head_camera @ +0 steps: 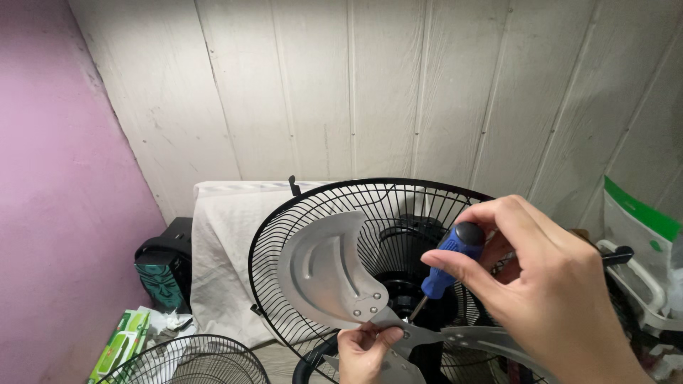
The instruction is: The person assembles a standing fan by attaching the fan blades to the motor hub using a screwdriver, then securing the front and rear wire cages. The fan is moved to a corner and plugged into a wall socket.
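The blue-handled screwdriver (pixel 445 264) is pinched closed in the right hand (pixel 548 291), tip slanting down-left; the curved metal fan blade (pixel 327 270) is gripped by the left hand (pixel 364 348).

White cloth (pixel 228 249) over something boxy, black-and-teal bag (pixel 165 267), loose wire grille (pixel 192 361), perhaps green-white cartons (pixel 119 343).

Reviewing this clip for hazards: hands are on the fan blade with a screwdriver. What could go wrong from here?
1. The left hand pinches the metal fan blade right beside the screwdriver tip; a slip could jab the fingers.
2. The blade's thin edges could cut that hand if the blade twists.
3. A loosened screw could drop through the black wire fan guard and be lost.
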